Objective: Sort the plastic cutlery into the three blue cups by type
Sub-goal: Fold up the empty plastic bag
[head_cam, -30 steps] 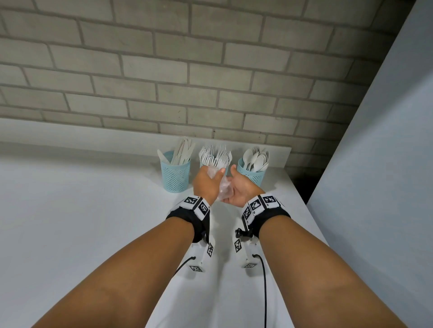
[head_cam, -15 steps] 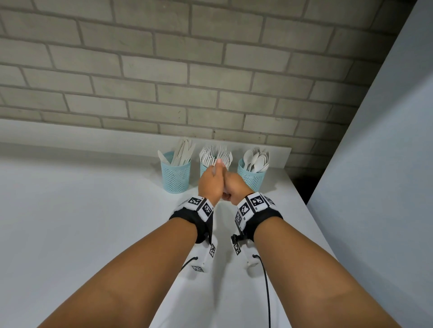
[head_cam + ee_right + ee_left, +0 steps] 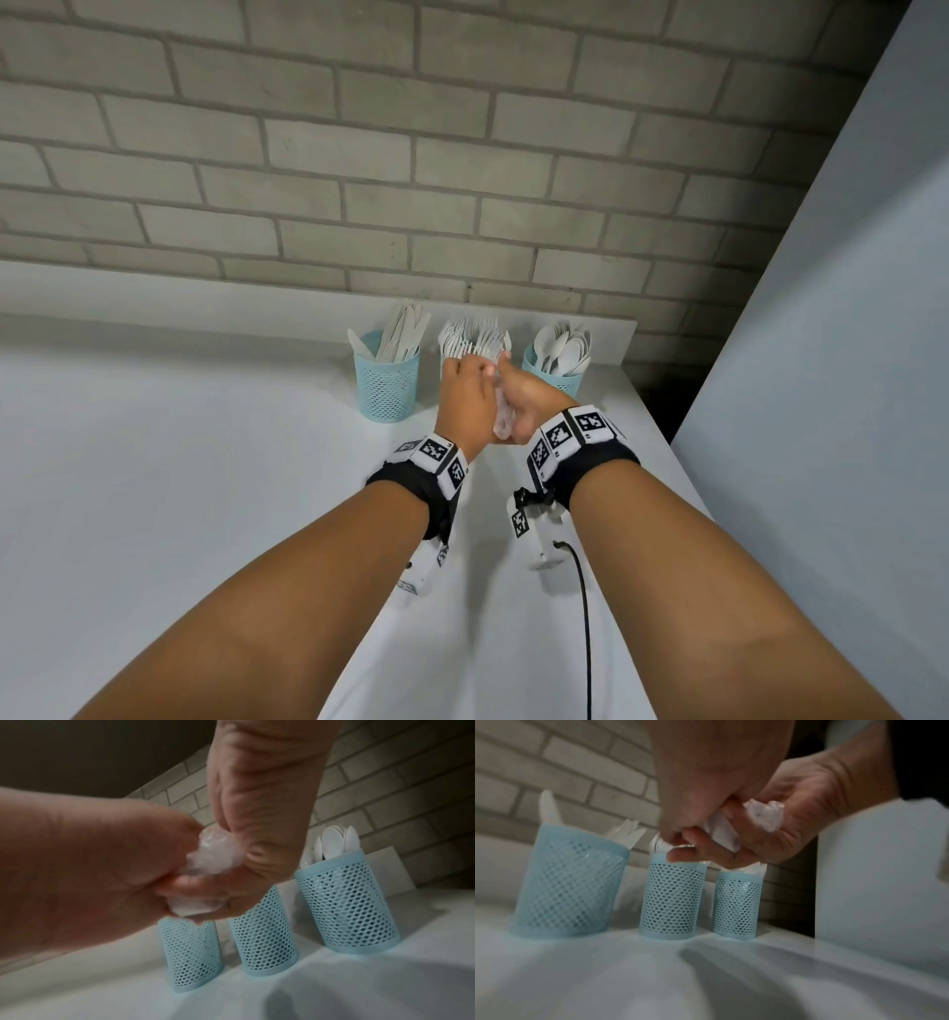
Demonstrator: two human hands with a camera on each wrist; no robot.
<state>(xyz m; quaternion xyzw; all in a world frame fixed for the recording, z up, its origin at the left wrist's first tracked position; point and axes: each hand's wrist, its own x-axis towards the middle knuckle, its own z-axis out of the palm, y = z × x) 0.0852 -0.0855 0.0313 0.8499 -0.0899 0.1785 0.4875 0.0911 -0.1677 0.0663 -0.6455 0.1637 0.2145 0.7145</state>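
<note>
Three blue mesh cups stand in a row by the wall. The left cup [image 3: 386, 388] holds white knives, the middle one [image 3: 672, 900] forks [image 3: 475, 342], and the right one [image 3: 557, 377] spoons. Just in front of the middle cup, my left hand [image 3: 464, 395] and right hand [image 3: 529, 406] are pressed together. Between them they grip a crumpled clear plastic wrapper [image 3: 502, 424]. The wrist views show the wrapper [image 3: 765, 817] [image 3: 213, 852] bunched inside curled fingers of both hands. My left hand hides most of the middle cup in the head view.
The cups stand on a white counter [image 3: 205, 488] against a grey brick wall [image 3: 462, 180]. A pale panel [image 3: 847, 360] rises at the right, where the counter's right edge runs close beside my right arm. A black cable [image 3: 585, 616] trails from my right wrist.
One second ago the hands were slightly apart with the wrapper looser between them. They have since come together and squeezed it into a tighter bunch, staying in front of the fork cup.
</note>
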